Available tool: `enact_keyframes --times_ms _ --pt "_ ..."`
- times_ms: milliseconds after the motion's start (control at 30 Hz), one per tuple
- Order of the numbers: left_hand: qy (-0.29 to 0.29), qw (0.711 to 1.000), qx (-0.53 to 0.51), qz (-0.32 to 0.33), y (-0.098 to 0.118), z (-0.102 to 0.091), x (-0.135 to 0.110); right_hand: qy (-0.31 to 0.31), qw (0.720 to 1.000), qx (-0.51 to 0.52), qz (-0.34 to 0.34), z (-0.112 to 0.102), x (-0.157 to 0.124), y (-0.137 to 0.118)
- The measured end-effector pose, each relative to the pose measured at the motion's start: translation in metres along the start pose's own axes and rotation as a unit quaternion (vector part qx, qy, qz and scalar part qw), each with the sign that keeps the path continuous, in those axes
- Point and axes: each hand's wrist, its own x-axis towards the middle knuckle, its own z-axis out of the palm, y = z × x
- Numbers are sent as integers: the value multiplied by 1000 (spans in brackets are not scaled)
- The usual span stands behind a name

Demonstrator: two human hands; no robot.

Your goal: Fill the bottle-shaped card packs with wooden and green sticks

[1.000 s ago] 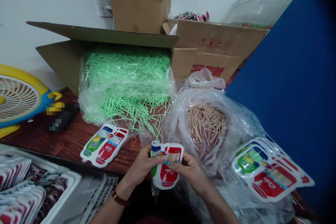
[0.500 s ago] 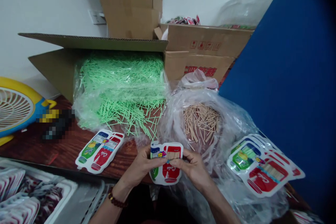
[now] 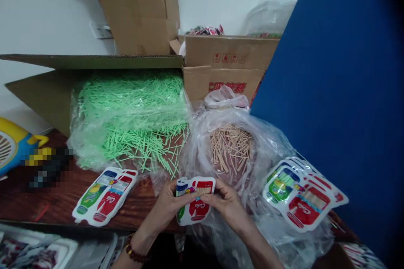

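Between both hands, near the table's front edge, is a bottle-shaped candy pouch (image 3: 201, 211) with a red cola half and a green half; tan sticks show through its window. My left hand (image 3: 172, 202) grips its left side, where the green half looks bent back, thumb across the front. My right hand (image 3: 224, 202) pinches the right side, its thumb tip near the left thumb. Just beyond lies a heap of tan candy sticks (image 3: 232, 145) in an opened plastic bag (image 3: 202, 151). Green candy sticks (image 3: 142, 130) spill from another bag at the left.
Flat pouches (image 3: 105, 195) lie on the wooden table (image 3: 59, 206) at left; filled pouches (image 3: 299, 193) are stacked at right. Cardboard boxes (image 3: 227, 52) stand behind, a blue panel (image 3: 331, 92) at right. A yellow-and-blue fan (image 3: 12, 147) and a white crate (image 3: 67, 246) are at left.
The view has shifted, so the table items sit further left and the fan is more cut off. Both hands still hold the pouch, with little change in grip.
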Motion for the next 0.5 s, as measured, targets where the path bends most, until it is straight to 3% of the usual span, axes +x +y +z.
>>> enact_keyframes --times_ms 133,267,367,500 --pt "-19 992 120 36 -4 7 7 17 998 -50 -29 -11 -4 -16" --pt "-47 987 148 32 -5 23 13 94 977 -180 -66 -35 -21 -40" --pt "-66 978 188 57 -2 34 13 181 957 -216 -65 -72 -44 -60" --pt "-103 971 209 57 0 44 10 309 919 -232 -75 -142 -71 -80"
